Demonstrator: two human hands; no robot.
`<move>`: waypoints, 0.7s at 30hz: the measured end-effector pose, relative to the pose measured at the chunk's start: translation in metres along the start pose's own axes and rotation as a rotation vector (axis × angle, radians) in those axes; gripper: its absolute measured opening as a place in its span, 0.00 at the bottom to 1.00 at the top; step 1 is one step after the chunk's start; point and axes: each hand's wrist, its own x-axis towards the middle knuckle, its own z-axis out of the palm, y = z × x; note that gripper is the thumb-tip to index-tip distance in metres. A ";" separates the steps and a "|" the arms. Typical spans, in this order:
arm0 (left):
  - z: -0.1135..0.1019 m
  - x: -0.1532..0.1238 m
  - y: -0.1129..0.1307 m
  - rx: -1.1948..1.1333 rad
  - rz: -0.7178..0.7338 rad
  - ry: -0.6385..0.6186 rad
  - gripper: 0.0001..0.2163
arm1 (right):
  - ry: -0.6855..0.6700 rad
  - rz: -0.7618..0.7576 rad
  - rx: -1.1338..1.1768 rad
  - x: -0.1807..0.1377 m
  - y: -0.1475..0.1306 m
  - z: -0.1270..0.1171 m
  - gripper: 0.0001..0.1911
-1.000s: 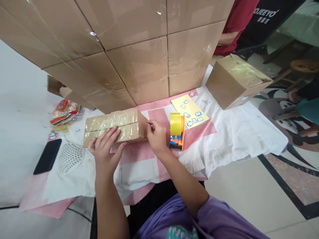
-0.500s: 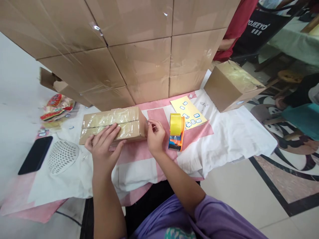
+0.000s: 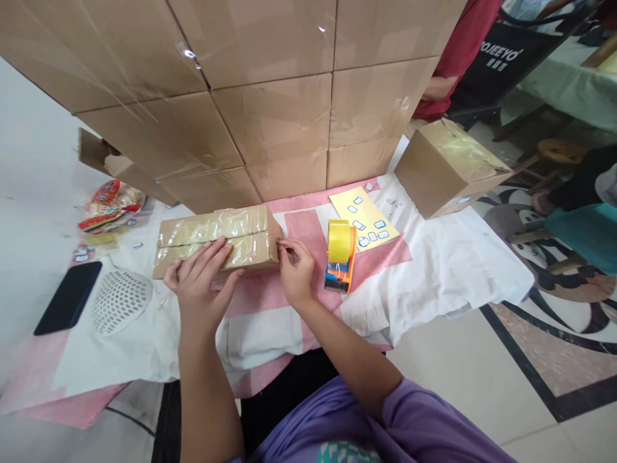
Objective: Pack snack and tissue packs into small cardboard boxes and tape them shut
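A small cardboard box (image 3: pixel 216 235), its top seam covered with shiny clear tape, lies in front of me on the cloth. My left hand (image 3: pixel 205 276) rests on its top and front edge with the fingers spread. At the box's right end, my right hand (image 3: pixel 295 267) has thumb and forefinger pinched together against the side. What sits between those fingertips is too small to make out. Just right of that hand stands an orange and blue tape dispenser (image 3: pixel 344 273) with a roll of yellowish tape (image 3: pixel 339 240).
Behind rises a wall of stacked cartons (image 3: pixel 270 122). A yellow sheet of stickers (image 3: pixel 371 218) and another taped box (image 3: pixel 446 170) lie to the right. Leftward are a phone (image 3: pixel 67 298), a white perforated cup shape (image 3: pixel 120 302) and a red snack packet (image 3: pixel 108 206). A person's red sleeve (image 3: pixel 463 51) shows behind.
My right hand has moved slightly left, bringing its pinched fingertips against the end of the box. The left hand and the box have stayed put.
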 end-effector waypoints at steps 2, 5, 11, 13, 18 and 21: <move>0.000 -0.001 0.000 0.008 -0.008 -0.004 0.22 | -0.008 -0.007 0.004 -0.003 -0.001 0.000 0.11; 0.000 -0.001 0.001 0.025 -0.025 -0.013 0.22 | -0.051 -0.004 0.062 -0.011 -0.005 -0.002 0.14; 0.003 0.009 -0.001 0.002 -0.029 -0.021 0.19 | -0.303 0.095 0.098 -0.025 -0.007 -0.010 0.30; 0.004 0.015 -0.004 -0.015 -0.042 -0.031 0.18 | -0.337 0.099 0.088 -0.023 -0.006 -0.011 0.34; 0.002 0.020 -0.006 -0.050 -0.054 -0.054 0.18 | -0.357 0.114 0.100 -0.011 -0.005 -0.004 0.43; 0.000 0.016 -0.005 -0.050 -0.059 -0.042 0.18 | -0.341 0.115 0.099 -0.006 -0.003 0.000 0.44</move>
